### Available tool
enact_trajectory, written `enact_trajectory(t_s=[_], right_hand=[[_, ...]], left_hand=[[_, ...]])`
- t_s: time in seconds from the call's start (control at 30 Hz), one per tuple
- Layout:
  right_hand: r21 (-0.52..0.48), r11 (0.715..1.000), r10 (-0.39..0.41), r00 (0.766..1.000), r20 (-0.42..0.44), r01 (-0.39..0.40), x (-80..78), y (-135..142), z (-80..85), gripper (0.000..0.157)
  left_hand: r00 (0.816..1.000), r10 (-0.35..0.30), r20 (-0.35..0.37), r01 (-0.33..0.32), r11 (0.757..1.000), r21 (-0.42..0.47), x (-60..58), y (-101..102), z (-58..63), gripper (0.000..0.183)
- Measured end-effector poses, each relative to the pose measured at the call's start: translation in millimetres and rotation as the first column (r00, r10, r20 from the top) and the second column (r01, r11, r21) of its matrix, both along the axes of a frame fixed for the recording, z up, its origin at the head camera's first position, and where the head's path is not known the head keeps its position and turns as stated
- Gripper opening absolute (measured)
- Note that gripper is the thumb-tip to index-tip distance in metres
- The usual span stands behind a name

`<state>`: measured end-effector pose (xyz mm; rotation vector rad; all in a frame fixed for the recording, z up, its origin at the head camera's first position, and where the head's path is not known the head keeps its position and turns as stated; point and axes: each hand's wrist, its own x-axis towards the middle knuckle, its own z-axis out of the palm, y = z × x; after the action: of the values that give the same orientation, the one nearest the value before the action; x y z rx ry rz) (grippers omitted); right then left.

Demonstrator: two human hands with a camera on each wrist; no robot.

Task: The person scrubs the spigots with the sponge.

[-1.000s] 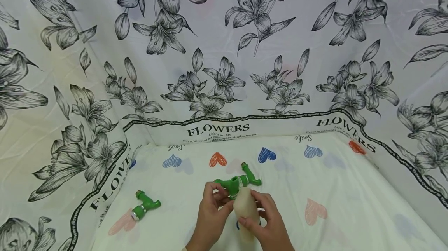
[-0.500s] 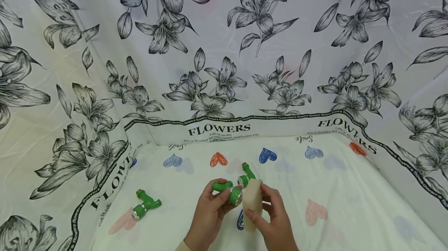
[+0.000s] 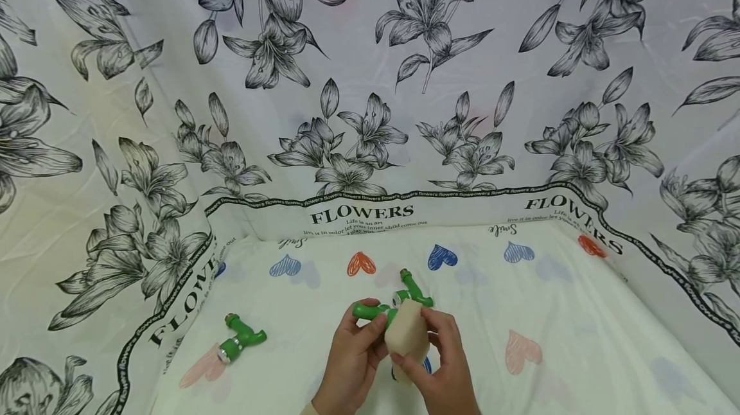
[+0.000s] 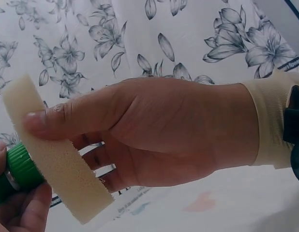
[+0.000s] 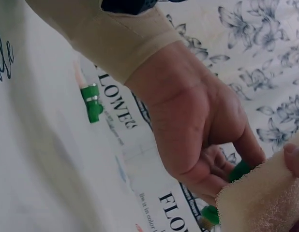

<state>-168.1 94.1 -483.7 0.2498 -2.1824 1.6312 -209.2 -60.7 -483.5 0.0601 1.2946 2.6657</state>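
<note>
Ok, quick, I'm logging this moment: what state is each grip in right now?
Left grip: closed, holding a green tap.
Right grip: closed, holding a cream sponge.

Matt, porous foam on this cream sponge [image 4: 67, 166], crumbly-rough at the edge! The green tap [image 4: 24, 166] shows ribbed plastic; 2 other taps [image 3: 248, 336], glossy with shiny silvery bands [image 5: 92, 98]. Curtain [image 3: 347, 29] of smooth, faintly shiny cloth; matt sheet [image 3: 578, 338]; knitted sleeve [image 4: 273, 118].

Held grn tap [image 3: 364, 311] pt hidden by sponge [image 3: 405, 331]; sponge cut off, R wrist view.
</note>
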Motion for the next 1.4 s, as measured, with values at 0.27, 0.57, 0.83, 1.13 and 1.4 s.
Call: enact_trajectory(t_s=[0.27,0.57,0.83,1.13,1.4], right_hand=[[-0.116,0.993,0.004,0.995,0.103,0.008,-12.7,14,-5.4,0.063],[-0.219,0.973,0.105,0.985,0.134,-0.074,-16.1,20,-6.5,0.06],[-0.223,0.965,0.167,0.98,0.111,-0.139,-9.5,15,-4.8,0.059],[-0.092,0.98,0.178,0.984,0.012,-0.176,0.2,9,1.3,0.064],[-0.068,0.987,0.149,0.989,0.014,-0.147,0.3,10,2.2,0.064]], left_hand=[[0.992,-0.105,-0.069,0.109,0.993,0.052,3.2,-4,2.3,0.039],[0.986,-0.131,-0.106,0.136,0.99,0.041,2.1,-5,3.6,0.039],[0.991,-0.089,-0.104,0.088,0.996,-0.015,-0.2,-3,0.6,0.04],[0.998,0.027,-0.051,-0.031,0.997,-0.065,-2.7,-1,3.1,0.046],[0.999,0.022,-0.049,-0.026,0.996,-0.081,-2.5,0,3.5,0.045]])
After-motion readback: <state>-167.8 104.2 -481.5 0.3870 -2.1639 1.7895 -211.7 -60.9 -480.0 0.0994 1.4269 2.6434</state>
